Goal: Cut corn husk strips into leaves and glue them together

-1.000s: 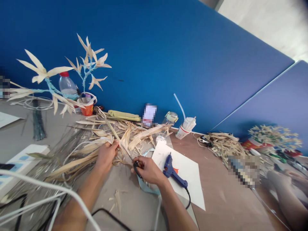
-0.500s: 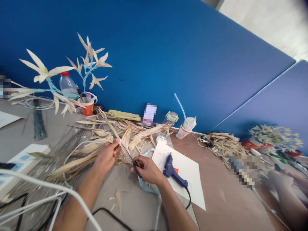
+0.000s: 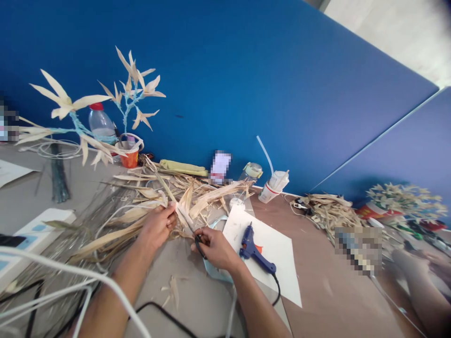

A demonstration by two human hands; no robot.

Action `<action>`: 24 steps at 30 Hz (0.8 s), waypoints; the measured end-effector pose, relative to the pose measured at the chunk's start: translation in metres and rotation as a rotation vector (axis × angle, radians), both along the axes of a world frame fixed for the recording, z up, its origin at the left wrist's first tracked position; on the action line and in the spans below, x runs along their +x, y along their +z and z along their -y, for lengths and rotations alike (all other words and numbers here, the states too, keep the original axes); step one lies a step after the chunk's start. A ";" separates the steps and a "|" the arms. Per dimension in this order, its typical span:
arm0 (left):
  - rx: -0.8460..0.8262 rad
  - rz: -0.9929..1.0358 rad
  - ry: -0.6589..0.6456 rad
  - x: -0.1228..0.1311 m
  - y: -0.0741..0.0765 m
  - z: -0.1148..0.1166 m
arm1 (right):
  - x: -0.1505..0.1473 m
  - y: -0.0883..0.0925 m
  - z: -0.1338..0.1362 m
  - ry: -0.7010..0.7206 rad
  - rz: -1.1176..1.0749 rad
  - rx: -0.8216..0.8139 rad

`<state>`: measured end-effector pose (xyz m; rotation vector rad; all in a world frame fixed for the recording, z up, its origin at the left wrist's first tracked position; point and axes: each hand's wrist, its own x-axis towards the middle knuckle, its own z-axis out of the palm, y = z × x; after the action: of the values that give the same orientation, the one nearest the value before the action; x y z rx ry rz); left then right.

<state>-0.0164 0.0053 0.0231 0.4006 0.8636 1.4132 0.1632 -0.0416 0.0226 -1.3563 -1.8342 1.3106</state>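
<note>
Hardly anything has moved since the earlier frame: the view has swung slightly, while both hands keep nearly the same pose. Work looks partway along. Two blue-wrapped branches (image 3: 127, 109) with pale flowers (image 3: 64, 106) look finished, at 10 o'clock from the hands, beside an orange cup (image 3: 130, 159). Still in hand is one dry husk (image 3: 185, 204), apparently only partly shaped, and many loose husks (image 3: 218, 193) lie unworked from 9 round to 1 o'clock. Small scraps (image 3: 174, 289) at 6 o'clock suggest some trimming is done. At 3 o'clock a glue gun (image 3: 249, 244) rests unheld on white paper (image 3: 283, 256).

Closed in a pinch, the left hand (image 3: 158, 228) has its fingertips on the husk, at its 2 o'clock. The right hand (image 3: 213, 247) is curled round black-handled scissors (image 3: 199, 248), which point to 11 o'clock, towards the husk's lower end; whether the blades are apart or touching it, I cannot tell
</note>
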 end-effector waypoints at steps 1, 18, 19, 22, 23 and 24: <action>0.002 -0.006 0.001 0.000 0.000 0.000 | 0.000 0.000 0.000 0.002 -0.002 0.004; 0.032 -0.010 -0.010 0.001 -0.002 0.000 | 0.004 0.004 -0.001 -0.001 0.106 0.118; 0.035 -0.008 -0.012 0.000 -0.002 0.000 | 0.004 0.003 -0.001 -0.001 0.096 0.105; 0.036 -0.003 -0.021 0.000 -0.002 0.000 | 0.002 0.000 0.000 -0.009 0.041 0.041; 0.032 -0.002 -0.023 -0.001 -0.003 -0.001 | 0.001 -0.002 0.000 -0.016 0.027 0.025; 0.028 0.000 -0.022 -0.001 -0.003 -0.001 | 0.000 -0.003 0.000 -0.024 0.016 0.015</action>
<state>-0.0174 0.0063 0.0200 0.4296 0.8377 1.4060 0.1631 -0.0413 0.0192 -1.3799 -1.8289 1.2746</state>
